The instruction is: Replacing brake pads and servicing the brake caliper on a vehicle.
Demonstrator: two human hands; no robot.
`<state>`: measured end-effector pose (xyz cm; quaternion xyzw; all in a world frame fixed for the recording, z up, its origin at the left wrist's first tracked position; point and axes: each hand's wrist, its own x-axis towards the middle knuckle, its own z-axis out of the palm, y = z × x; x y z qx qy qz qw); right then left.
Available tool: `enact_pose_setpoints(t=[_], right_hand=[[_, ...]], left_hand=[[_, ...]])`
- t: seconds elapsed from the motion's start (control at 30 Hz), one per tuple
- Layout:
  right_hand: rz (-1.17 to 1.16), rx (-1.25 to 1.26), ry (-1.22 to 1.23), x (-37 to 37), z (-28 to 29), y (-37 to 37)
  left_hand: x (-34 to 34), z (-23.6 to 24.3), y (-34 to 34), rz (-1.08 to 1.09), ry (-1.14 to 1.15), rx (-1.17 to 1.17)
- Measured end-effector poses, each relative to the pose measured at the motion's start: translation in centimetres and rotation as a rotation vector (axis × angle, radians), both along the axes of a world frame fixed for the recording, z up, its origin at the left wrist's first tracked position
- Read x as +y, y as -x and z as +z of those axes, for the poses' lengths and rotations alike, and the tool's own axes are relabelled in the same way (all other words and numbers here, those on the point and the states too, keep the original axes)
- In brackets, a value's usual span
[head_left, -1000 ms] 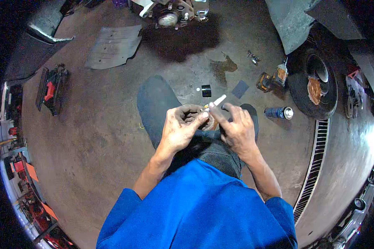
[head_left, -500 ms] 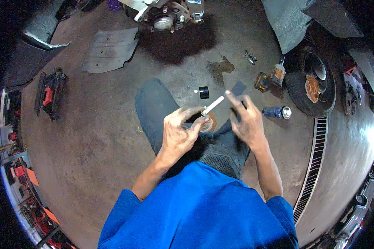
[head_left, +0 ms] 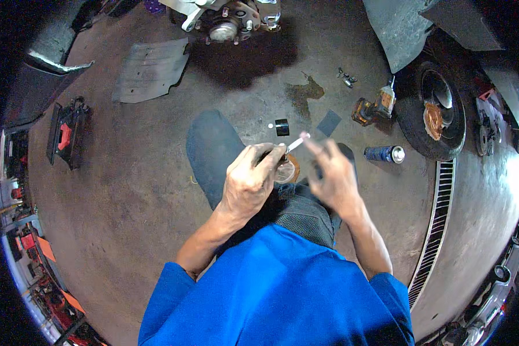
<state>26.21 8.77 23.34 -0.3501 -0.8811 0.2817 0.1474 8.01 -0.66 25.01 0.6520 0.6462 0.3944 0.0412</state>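
My left hand [head_left: 249,179] is closed, its thumb and fingers pinching the near end of a slim, whitish metal-looking rod [head_left: 296,143]. The rod slants up to the right; its exact kind I cannot make out. At its far tip is the index finger of my right hand [head_left: 334,177], whose fingers are apart and somewhat blurred. Below and between both hands sits a round, shallow tub [head_left: 287,172] with a brownish rim, partly covered by my left fingers. Beyond it on the floor lie a small black cylinder-like piece [head_left: 281,127], a small white disc [head_left: 270,126] and a dark flat sheet [head_left: 329,123].
To the right lie a blue spray can [head_left: 384,154], a yellow-black cordless power tool [head_left: 375,107], and a wheel [head_left: 429,115]. Ahead is a bare wheel hub [head_left: 224,29]. A floor grate [head_left: 434,230] runs along the right; a grey panel [head_left: 151,70] lies far left.
My right hand has shifted slightly left and down, its finger still at the rod's tip. My left fingers have moved along, so less of the rod shows.
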Motion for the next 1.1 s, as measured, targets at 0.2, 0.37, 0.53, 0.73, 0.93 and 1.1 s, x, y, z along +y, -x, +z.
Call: enact_pose_setpoints(t=[0.2, 0.37, 0.53, 0.73, 0.93, 1.1], right_hand=[[-0.044, 0.193, -0.018, 1.4, 1.4, -0.5], [-0.035, 0.284, 0.191, -0.8, 2.6, 0.4], [-0.017, 0.092, 0.117, -0.4, 2.3, 0.3], [0.079, 0.022, -0.047, -0.1, 2.0, 0.0], [-0.101, -0.026, -0.073, 1.2, 2.9, -0.2], [0.095, 0.009, 0.095, 1.0, 3.3, -0.2]], left_hand=[[0.7, 0.4, 1.8, -0.190, 0.015, 0.079], [1.4, 0.2, 2.6, -0.232, 0.013, 0.099], [1.5, 0.4, 2.8, -0.295, -0.039, 0.138], [1.9, 0.6, 2.9, -0.342, -0.066, 0.167], [2.1, 0.9, 3.2, -0.418, -0.118, 0.222], [2.4, 1.1, 3.6, -0.463, -0.138, 0.324]])
